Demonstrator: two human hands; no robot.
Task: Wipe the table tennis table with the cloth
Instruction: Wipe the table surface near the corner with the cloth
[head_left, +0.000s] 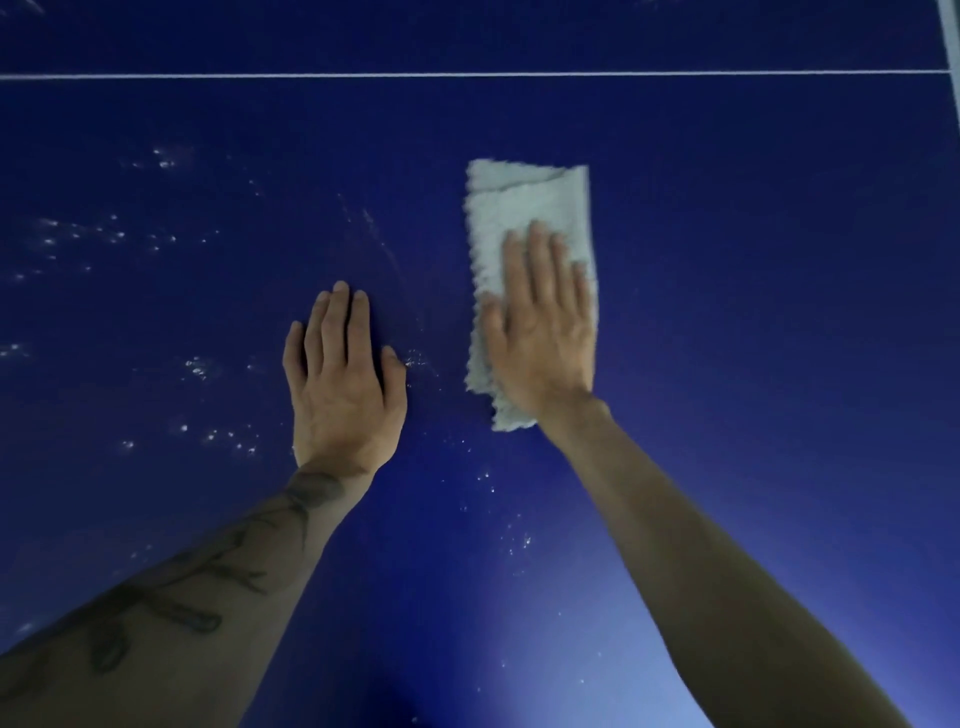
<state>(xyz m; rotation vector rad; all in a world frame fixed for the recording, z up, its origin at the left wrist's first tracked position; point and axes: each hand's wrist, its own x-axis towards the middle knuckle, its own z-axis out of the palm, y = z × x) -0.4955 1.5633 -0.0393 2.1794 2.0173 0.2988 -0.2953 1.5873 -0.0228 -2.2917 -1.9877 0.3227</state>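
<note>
Now the right hand (540, 332) presses flat, fingers straight, on the folded cloth (519, 208) (pale grey); the left hand (345, 374) rests flat, grip released, on the blue table (727, 260).

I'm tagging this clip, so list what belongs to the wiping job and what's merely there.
In the job: cloth, folded flat; right hand pressing it with straight fingers; table tennis table; white specks left of the cloth.
Merely there: left hand, flat on bare table, apart from the cloth; white line across the far side.
</note>
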